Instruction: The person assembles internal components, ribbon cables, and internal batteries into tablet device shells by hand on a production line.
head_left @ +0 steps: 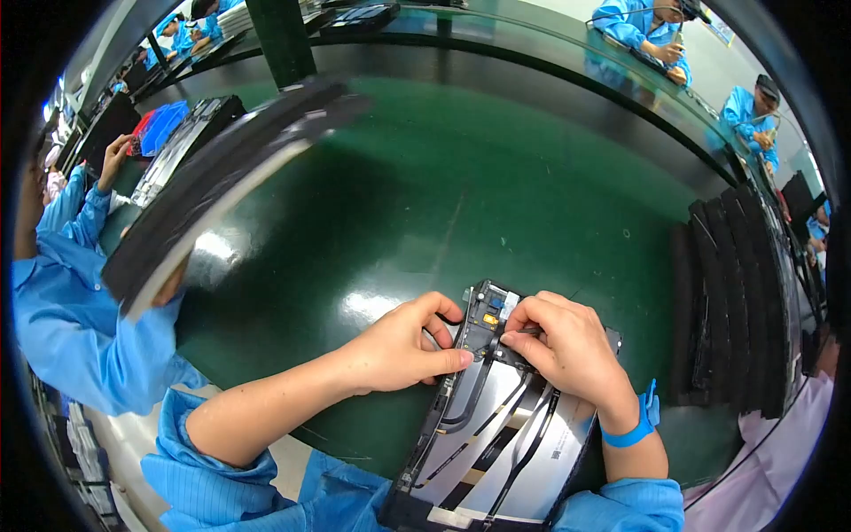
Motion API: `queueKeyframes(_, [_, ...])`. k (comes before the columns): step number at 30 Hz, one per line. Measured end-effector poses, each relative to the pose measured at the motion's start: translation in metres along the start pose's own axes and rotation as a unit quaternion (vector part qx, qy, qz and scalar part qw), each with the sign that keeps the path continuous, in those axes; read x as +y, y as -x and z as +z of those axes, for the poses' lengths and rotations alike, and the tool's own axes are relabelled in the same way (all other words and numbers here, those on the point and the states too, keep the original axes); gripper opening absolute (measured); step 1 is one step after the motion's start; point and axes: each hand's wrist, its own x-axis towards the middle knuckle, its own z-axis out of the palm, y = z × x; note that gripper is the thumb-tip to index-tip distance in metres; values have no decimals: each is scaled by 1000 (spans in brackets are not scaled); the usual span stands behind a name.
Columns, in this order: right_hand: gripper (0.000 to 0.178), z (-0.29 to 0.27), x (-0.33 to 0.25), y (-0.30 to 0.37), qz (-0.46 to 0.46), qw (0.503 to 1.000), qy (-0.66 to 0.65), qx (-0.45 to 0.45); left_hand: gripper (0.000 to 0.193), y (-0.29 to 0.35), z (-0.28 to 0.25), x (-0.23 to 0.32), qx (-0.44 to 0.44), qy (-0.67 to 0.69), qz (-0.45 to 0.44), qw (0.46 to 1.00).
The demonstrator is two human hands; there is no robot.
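Note:
An opened tablet-like device [483, 426] lies tilted at the lower middle, its far end on the green bench. Silver battery panels, black cables [523, 434] and a dark circuit section [485, 324] at the far end show inside it. My left hand [412, 346] is closed round the device's left edge near the far end, with the thumb on top and the fingers at the outer side. Over the circuit section, my right hand [563, 341] pinches with thumb and forefinger. Whatever is between those fingertips is hidden. A blue wrist strap [636, 424] circles my right wrist.
At the left, a co-worker in blue holds a long black foam tray [213, 191], blurred, above the green bench [532, 177]. Behind it stand a blue bin [164, 126] and a row of devices [186, 146]. Stacked black foam trays [731, 301] stand at the right.

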Motion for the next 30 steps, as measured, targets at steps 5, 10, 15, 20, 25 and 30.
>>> queueKeyframes(5, [10,1,-2,4,3,1000,17,17,40,1,4,-3,-2,-25,26,999])
queueKeyframes(10, [10,1,2,3,-13,998,46,39,37,-2,3,-3,-3,9,40,999])
queueKeyframes(15, [10,0,4,2,-19,1000,-5,24,34,3,4,-3,17,20,22,999])
queueKeyframes(20, [10,-1,5,2,-29,999,3,15,16,15,7,-2,82,-228,232,942])
queueKeyframes(25, [10,0,4,1,-33,999,18,21,26,33,24,-1,130,-416,264,860])
queueKeyframes(30, [10,2,6,1,-37,999,28,28,30,37,32,-9,171,-526,265,790])
